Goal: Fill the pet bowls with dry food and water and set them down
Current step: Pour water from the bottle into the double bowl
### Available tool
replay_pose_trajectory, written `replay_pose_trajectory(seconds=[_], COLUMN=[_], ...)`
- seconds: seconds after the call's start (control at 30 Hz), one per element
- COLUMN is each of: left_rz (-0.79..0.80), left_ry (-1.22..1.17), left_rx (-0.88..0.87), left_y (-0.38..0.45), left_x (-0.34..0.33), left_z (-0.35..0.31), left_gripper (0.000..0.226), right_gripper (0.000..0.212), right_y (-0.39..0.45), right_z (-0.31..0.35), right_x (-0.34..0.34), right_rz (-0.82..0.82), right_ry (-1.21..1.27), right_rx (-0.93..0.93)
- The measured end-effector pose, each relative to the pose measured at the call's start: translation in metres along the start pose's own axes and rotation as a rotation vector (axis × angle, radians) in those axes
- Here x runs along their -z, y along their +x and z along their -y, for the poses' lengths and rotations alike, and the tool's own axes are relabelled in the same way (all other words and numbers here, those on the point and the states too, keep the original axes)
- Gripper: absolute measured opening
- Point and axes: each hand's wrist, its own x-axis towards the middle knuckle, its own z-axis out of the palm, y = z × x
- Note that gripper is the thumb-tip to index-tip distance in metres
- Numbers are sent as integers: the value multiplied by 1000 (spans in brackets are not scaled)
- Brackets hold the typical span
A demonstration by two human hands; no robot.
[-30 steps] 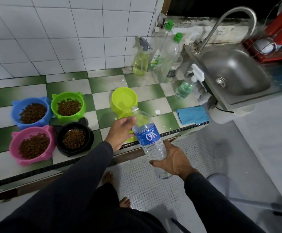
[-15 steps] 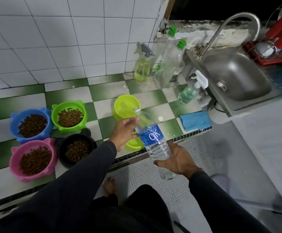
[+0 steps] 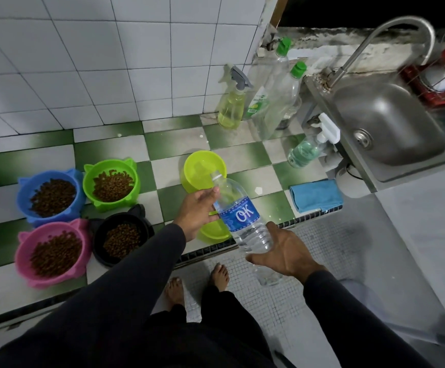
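Looking down from the head view: two bare feet (image 3: 197,281) stand on the small grey mosaic floor (image 3: 309,301), dark sleeves reaching forward. Right hand (image 3: 282,252) wraps the lower body of the clear water bottle (image 3: 240,216), thumb and fingers curled round it; blue label reads "OK". Bottle is tilted, uncapped neck pointing up and away toward the yellow-green bowl (image 3: 204,170). Left hand (image 3: 196,208) sits by the bottle's shoulder, fingers loosely extended; fingertips touch the bottle — whether it grips the bowl's base beneath cannot be told.

Yellow-green bowl stands on the green-and-white checkered ledge (image 3: 163,144), tipped on its stand, inside pale; water level not discernible.

Left of the hands, four ear-shaped bowls in a two-by-two cluster, each holding brown kibble: pink bowl (image 3: 51,252) and black bowl (image 3: 121,239) nearer, blue bowl (image 3: 50,196) and green bowl (image 3: 111,183) behind.

Right — folded blue cloth (image 3: 315,195) at ledge edge. Farther back: small spray bottle (image 3: 307,150), yellow spray bottle (image 3: 232,102), two green-capped clear bottles (image 3: 280,102). Steel sink (image 3: 391,123) with curved faucet (image 3: 391,41) at far right.
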Motion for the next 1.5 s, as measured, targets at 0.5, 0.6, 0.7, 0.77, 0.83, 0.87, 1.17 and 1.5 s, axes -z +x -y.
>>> replay_pose_trajectory(seconds=[0.5, 0.6, 0.7, 0.77, 0.83, 0.87, 1.17, 1.5], left_rz=[-47, -60, -59, -59, -65, -66, -64, -57], left_ry=[12, 4, 6, 11, 24, 32, 42, 60], left_rx=[21, 32, 39, 41, 43, 43, 48, 62], left_y=[7, 7, 7, 8, 10, 11, 13, 17], left_x=[-2, -2, -1, -1, 0, 1, 2, 5], left_z=[7, 8, 10, 11, 12, 12, 13, 12], left_gripper=[32, 38, 41, 41, 42, 43, 45, 51], right_gripper=[74, 74, 76, 77, 77, 77, 77, 78], right_y=[9, 8, 8, 8, 8, 8, 7, 9], right_z=[-6, -5, -4, -3, -1, 0, 3, 6], right_x=[12, 13, 14, 15, 16, 16, 19, 21], right_rz=[36, 43, 54, 57, 62, 65, 55, 78], right_ry=[-66, -71, -61, -62, -71, -73, -66, -72], right_rx=[-13, -18, -21, -30, -37, -41, -40, -35])
